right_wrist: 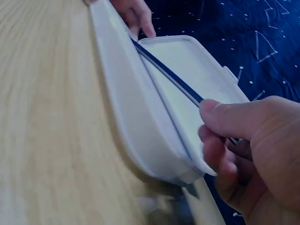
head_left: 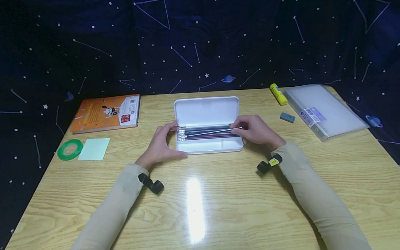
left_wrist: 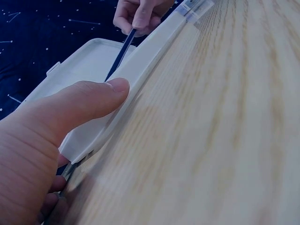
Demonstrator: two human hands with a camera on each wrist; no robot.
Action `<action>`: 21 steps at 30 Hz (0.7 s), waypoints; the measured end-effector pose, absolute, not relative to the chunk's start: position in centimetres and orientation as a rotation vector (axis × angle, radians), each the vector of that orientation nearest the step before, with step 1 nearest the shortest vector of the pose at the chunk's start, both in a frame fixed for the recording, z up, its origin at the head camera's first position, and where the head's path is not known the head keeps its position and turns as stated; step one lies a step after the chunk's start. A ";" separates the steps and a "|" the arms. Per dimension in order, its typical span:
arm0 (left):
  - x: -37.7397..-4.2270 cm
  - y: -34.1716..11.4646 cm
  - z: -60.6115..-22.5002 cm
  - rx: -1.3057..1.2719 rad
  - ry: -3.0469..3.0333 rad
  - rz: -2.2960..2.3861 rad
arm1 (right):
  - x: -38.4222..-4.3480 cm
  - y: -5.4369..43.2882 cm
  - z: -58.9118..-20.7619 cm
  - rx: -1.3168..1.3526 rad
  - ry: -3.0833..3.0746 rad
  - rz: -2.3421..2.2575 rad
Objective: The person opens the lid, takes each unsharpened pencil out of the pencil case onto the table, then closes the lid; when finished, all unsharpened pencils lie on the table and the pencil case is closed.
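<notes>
A white pencil case (head_left: 209,151) lies on the table with its lid (head_left: 207,112) raised at the back. Several dark pencils (head_left: 207,136) with pale ends at the left lie lengthwise inside it. My left hand (head_left: 161,144) holds the case's left end, the thumb (left_wrist: 101,96) on the front rim and the other fingers toward the back. At the right end, my right hand (head_left: 254,129) pinches a dark pencil (right_wrist: 171,75) between thumb and fingers. That pencil slants, its held end raised and its other end down in the case.
To the left are an orange book (head_left: 102,114), a green tape roll (head_left: 70,149) and pale green sticky notes (head_left: 94,149). On the right lie a yellow glue stick (head_left: 278,94), a blue-grey eraser (head_left: 287,117) and a translucent folder (head_left: 328,109). A starry dark cloth (head_left: 203,40) hangs behind the table.
</notes>
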State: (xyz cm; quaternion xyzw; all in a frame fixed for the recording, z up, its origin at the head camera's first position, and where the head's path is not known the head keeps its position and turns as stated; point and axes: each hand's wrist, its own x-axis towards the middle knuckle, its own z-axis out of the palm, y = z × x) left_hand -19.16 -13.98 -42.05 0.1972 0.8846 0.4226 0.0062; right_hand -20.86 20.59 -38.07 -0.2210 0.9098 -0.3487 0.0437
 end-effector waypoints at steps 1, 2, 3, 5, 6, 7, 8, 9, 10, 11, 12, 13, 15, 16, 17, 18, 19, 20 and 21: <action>-19.2 -14.0 -42.1 0.617 2.769 1.325 | -20.9 20.6 -38.0 -0.639 2.786 -1.086; -19.2 -14.0 -42.1 0.619 2.770 1.327 | -20.9 20.7 -38.0 -0.608 2.790 -1.107; -19.2 -14.1 -42.1 0.619 2.768 1.331 | -20.8 20.8 -38.0 -0.585 2.787 -1.136; -19.2 -14.1 -42.1 0.620 2.765 1.339 | -20.8 21.2 -37.9 -0.550 2.773 -1.207; -19.2 -14.1 -42.2 0.617 2.761 1.343 | -20.7 21.4 -37.9 -0.545 2.764 -1.241; -19.2 -14.1 -42.2 0.622 2.760 1.341 | -20.7 21.6 -37.9 -0.545 2.751 -1.273; -19.2 -14.1 -42.2 0.623 2.758 1.341 | -20.6 21.9 -37.9 -0.547 2.734 -1.306; -19.2 -14.1 -42.2 0.620 2.756 1.340 | -20.5 22.2 -38.0 -0.547 2.718 -1.337; -19.2 -14.1 -42.2 0.619 2.757 1.338 | -20.5 22.5 -38.0 -0.541 2.705 -1.366; -19.1 -14.1 -42.2 0.621 2.760 1.333 | -20.4 22.9 -38.0 -0.537 2.697 -1.391; -19.1 -14.1 -42.1 0.621 2.763 1.330 | -20.4 23.2 -38.0 -0.528 2.686 -1.419; -19.1 -14.1 -42.1 0.622 2.765 1.329 | -20.4 23.6 -38.0 -0.520 2.679 -1.443; -19.1 -14.1 -42.1 0.623 2.766 1.333 | -20.3 24.3 -37.9 -0.508 2.687 -1.477; -19.1 -14.0 -42.0 0.625 2.764 1.334 | -20.2 24.8 -37.9 -0.496 2.695 -1.492; -19.0 -14.0 -42.0 0.626 2.764 1.334 | -20.2 25.2 -37.9 -0.481 2.707 -1.498; -19.1 -14.0 -42.0 0.621 2.763 1.336 | -20.1 25.6 -37.9 -0.475 2.720 -1.496; -19.1 -14.0 -42.1 0.617 2.764 1.336 | -20.1 26.0 -37.9 -0.458 2.733 -1.500; -19.1 -14.0 -42.1 0.612 2.763 1.337 | -20.0 26.3 -37.8 -0.447 2.746 -1.500; -19.1 -14.0 -42.1 0.610 2.763 1.337 | -20.0 26.7 -37.8 -0.450 2.751 -1.510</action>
